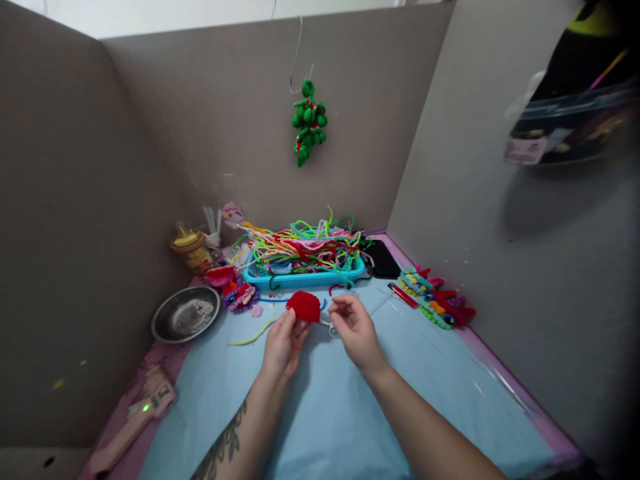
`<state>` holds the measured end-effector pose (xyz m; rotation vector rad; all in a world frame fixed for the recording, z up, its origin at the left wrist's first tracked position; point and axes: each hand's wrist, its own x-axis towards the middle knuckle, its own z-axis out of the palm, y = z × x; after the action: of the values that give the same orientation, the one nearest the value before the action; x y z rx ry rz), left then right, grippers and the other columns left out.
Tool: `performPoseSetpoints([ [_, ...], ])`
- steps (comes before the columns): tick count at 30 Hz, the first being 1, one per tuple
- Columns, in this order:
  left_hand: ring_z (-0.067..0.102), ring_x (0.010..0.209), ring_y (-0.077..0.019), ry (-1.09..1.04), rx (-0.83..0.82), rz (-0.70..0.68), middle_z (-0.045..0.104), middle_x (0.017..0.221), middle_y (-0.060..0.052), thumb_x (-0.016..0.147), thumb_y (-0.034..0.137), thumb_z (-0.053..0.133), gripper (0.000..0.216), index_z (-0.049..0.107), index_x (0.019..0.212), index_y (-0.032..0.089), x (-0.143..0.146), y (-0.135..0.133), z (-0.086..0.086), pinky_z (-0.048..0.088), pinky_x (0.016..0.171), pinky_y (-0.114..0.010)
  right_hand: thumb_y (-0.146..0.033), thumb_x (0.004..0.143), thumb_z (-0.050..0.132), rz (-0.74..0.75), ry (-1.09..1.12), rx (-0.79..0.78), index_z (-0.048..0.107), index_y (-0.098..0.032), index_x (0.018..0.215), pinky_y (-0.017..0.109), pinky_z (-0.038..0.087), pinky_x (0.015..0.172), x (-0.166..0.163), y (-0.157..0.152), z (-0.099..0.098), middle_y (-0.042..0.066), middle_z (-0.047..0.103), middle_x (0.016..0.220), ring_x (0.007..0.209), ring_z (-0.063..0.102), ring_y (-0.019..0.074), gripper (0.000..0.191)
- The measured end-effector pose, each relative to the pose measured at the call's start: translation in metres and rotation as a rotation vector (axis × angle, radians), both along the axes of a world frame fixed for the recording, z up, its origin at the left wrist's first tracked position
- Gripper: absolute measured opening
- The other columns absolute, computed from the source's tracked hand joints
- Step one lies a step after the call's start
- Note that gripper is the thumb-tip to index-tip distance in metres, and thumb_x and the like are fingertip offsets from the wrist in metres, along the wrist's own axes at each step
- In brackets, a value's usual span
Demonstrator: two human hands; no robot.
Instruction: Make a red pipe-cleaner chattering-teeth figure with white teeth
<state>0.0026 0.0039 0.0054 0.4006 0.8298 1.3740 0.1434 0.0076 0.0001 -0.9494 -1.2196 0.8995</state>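
A red fuzzy rounded piece [304, 306] is held up over the table, pinched between the thumb and fingers of my left hand [286, 337]. Just right of it is my right hand [356, 331], its fingers curled with thumb and fingertips brought together. Whatever may be between those fingertips is too small to make out. Scissors [334, 331] with pale handles lie partly behind my right hand. To the left of my left hand rests a yellow-green chenille stem [253, 337].
A blue tray [305, 281] heaped with colourful chenille stems stands at the back. Left are a metal bowl [173, 323] and a pink glue gun [145, 413]. Right are a red cutter [403, 295], fuzzy coloured figures [435, 300] and a black phone [383, 259]. Grey panels enclose the table.
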Motion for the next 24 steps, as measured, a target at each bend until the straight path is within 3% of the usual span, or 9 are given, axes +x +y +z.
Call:
performPoseSetpoints([
  [3,0.070,0.076,-0.0151,-0.089,-0.106,0.024,0.074,0.083,-0.006,0.083,0.019,0.059,0.012,0.066,0.092,0.015,-0.006,0.006,0.001,0.053,0.076,-0.028,-0.026,0.075,0.060,-0.093,0.161,-0.079,0.054,-0.020,0.093,0.025,0.045,0.060,0.008,0.010,-0.001,-0.001,0.056,0.075,0.065,0.054,0.0127,0.020],
  [6,0.070,0.069,-0.0135,-0.136,-0.166,0.040,0.074,0.077,-0.003,0.086,0.017,0.055,0.010,0.064,0.090,0.016,-0.010,0.009,0.001,0.055,0.072,-0.027,-0.029,0.073,0.062,-0.038,0.256,-0.206,0.054,-0.019,0.089,0.021,0.038,0.047,0.007,0.016,-0.005,-0.004,0.051,0.067,0.051,0.046,0.0091,0.021],
  [9,0.069,0.067,-0.0125,-0.135,-0.170,0.031,0.074,0.077,-0.002,0.086,0.017,0.055,0.010,0.063,0.090,0.017,-0.011,0.010,0.001,0.055,0.072,-0.027,-0.032,0.073,0.061,0.019,0.228,-0.255,0.054,-0.019,0.089,0.021,0.036,0.045,0.001,0.013,-0.008,-0.004,0.052,0.066,0.051,0.047,0.0100,0.021],
  [13,0.068,0.075,-0.0145,-0.021,-0.051,-0.018,0.073,0.083,-0.004,0.078,0.022,0.065,0.009,0.066,0.085,0.016,-0.007,0.003,0.001,0.052,0.076,-0.028,-0.026,0.078,0.059,-0.022,-0.075,-0.033,0.059,-0.020,0.083,0.026,0.044,0.059,-0.006,0.000,-0.003,0.002,0.058,0.078,0.068,0.055,0.0149,0.009],
  [16,0.064,0.069,-0.0128,0.169,0.117,-0.039,0.070,0.071,-0.003,0.071,0.027,0.073,0.015,0.066,0.070,0.013,-0.002,-0.004,-0.002,0.048,0.071,-0.024,-0.019,0.082,0.055,-0.033,-0.268,0.150,0.063,-0.021,0.082,0.028,0.045,0.065,-0.008,-0.009,0.003,0.004,0.059,0.082,0.075,0.056,0.0164,0.008],
  [19,0.059,0.061,-0.0105,0.295,0.183,-0.044,0.065,0.061,-0.001,0.068,0.028,0.075,0.019,0.066,0.064,0.012,0.005,-0.009,-0.003,0.045,0.066,-0.022,-0.017,0.084,0.053,-0.037,-0.314,0.210,0.063,-0.022,0.084,0.028,0.046,0.065,-0.010,-0.013,0.006,0.004,0.060,0.082,0.076,0.057,0.0165,0.011],
  [24,0.063,0.069,-0.0143,0.135,0.143,-0.098,0.068,0.070,-0.004,0.071,0.032,0.072,0.020,0.067,0.074,0.013,0.010,-0.014,-0.001,0.047,0.074,-0.027,-0.017,0.085,0.051,-0.064,-0.368,0.234,0.061,-0.022,0.081,0.030,0.047,0.066,-0.010,-0.013,0.005,0.004,0.058,0.080,0.076,0.056,0.0168,0.011],
])
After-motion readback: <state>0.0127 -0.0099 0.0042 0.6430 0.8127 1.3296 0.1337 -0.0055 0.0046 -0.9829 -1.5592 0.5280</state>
